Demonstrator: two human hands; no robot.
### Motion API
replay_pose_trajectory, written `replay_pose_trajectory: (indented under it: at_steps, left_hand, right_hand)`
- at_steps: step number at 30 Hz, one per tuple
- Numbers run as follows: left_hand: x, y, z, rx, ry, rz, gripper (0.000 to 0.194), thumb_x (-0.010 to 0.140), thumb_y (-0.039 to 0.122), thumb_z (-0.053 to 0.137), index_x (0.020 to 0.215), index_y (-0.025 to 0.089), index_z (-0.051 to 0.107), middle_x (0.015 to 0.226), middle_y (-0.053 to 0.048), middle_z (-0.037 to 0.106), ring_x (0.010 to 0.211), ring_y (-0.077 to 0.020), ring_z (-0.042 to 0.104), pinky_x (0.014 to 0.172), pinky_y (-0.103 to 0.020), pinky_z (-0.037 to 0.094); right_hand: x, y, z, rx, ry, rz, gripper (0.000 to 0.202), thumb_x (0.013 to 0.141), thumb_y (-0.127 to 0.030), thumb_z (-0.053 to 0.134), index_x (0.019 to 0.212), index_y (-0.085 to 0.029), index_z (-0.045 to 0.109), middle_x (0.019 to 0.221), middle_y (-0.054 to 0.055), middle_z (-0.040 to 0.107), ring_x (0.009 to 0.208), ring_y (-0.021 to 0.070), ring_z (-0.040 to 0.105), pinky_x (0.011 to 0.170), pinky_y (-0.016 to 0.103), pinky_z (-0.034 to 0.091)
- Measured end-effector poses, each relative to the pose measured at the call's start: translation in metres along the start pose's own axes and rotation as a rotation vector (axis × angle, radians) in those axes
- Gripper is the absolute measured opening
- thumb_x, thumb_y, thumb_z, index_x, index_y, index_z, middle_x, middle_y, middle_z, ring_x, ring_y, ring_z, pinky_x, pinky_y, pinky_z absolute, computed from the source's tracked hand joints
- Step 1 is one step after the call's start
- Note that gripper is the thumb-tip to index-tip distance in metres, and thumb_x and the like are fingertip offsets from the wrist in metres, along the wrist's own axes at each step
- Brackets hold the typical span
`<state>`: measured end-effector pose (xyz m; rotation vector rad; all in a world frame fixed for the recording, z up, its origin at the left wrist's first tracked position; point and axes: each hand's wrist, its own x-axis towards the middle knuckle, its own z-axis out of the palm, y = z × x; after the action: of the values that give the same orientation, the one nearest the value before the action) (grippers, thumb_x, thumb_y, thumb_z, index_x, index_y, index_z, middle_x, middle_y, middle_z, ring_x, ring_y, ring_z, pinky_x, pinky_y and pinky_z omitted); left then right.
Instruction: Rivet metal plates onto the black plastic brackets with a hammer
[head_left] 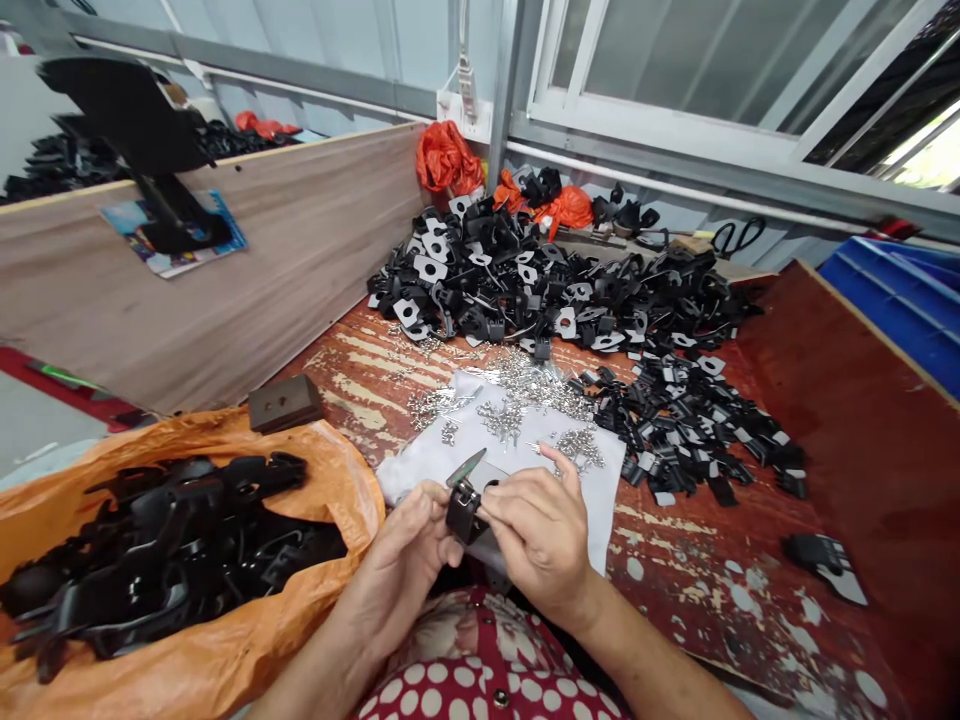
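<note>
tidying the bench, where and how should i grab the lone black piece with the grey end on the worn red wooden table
Probably best to pinch the black piece across its long sides, from above and the left: it lies elongated and low on the table, with the upright red-brown board close by its right end.

Appears bright and evenly lit, with soft shadows; washes out to white at the far right of the window (697, 65); glints on metal pins (501, 422); stretches toward the edges.
</note>
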<state>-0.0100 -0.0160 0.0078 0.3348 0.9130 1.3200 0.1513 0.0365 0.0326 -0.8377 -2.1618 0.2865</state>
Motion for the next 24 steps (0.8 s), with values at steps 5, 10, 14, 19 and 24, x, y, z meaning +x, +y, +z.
replay_pose_trajectory:
  at_steps: [5, 10, 14, 19, 24]
  left_hand:
    - [-0.023, 0.002, -0.034, 0.591, 0.079, 0.199, 0.040, 0.082, 0.044, 0.078, 0.112, 0.026, 0.059, 0.098, -0.002, 0.070, 0.089, -0.0200, 0.064, 0.077, -0.028, 0.052]
    - [-0.032, 0.010, -0.057, 0.899, 0.114, 0.188, 0.041, 0.095, 0.059, 0.050, 0.111, 0.025, 0.066, 0.093, -0.004, 0.071, 0.088, -0.0245, 0.064, 0.080, -0.033, 0.050]
    - [-0.010, -0.009, -0.058, 0.905, 0.169, 0.233, 0.042, 0.095, 0.059, 0.047, 0.097, 0.023, 0.069, 0.064, 0.002, 0.059, 0.064, -0.0213, 0.057, 0.062, -0.030, 0.045]
    - [0.010, -0.030, -0.057, 0.932, 0.198, 0.264, 0.045, 0.095, 0.054, 0.044, 0.094, 0.020, 0.073, 0.058, 0.003, 0.052, 0.057, -0.0210, 0.052, 0.057, -0.030, 0.039]
    - [0.009, -0.031, -0.057, 0.945, 0.215, 0.312, 0.039, 0.099, 0.046, 0.040, 0.076, 0.022, 0.063, 0.061, 0.003, 0.052, 0.060, -0.0190, 0.052, 0.059, -0.029, 0.038]
  right_hand:
    - [-0.013, 0.001, 0.006, -0.099, -0.279, 0.055, 0.012, 0.093, -0.013, 0.059, 0.096, -0.024, 0.065, 0.090, 0.001, 0.072, 0.087, 0.0192, 0.062, 0.106, 0.046, 0.035]
    - [-0.045, 0.026, -0.003, -0.485, -0.617, 0.306, 0.023, 0.082, -0.027, 0.078, 0.091, -0.019, 0.059, 0.093, 0.008, 0.067, 0.087, 0.0269, 0.063, 0.076, 0.037, 0.045]
    - [-0.061, 0.042, -0.014, -0.471, -0.748, 0.440, 0.009, 0.091, -0.019, 0.061, 0.098, -0.020, 0.056, 0.081, 0.003, 0.067, 0.065, 0.0201, 0.064, 0.056, 0.029, 0.038]
    - [-0.065, 0.031, -0.040, -0.275, -0.555, 0.294, 0.046, 0.099, -0.019, 0.049, 0.144, -0.027, 0.048, 0.085, 0.003, 0.071, 0.070, 0.0190, 0.068, 0.061, 0.028, 0.047]
    - [-0.070, 0.016, -0.044, -0.195, -0.308, 0.113, 0.052, 0.102, -0.014, 0.040, 0.152, -0.027, 0.045, 0.079, 0.004, 0.065, 0.067, 0.0176, 0.064, 0.060, 0.027, 0.049]
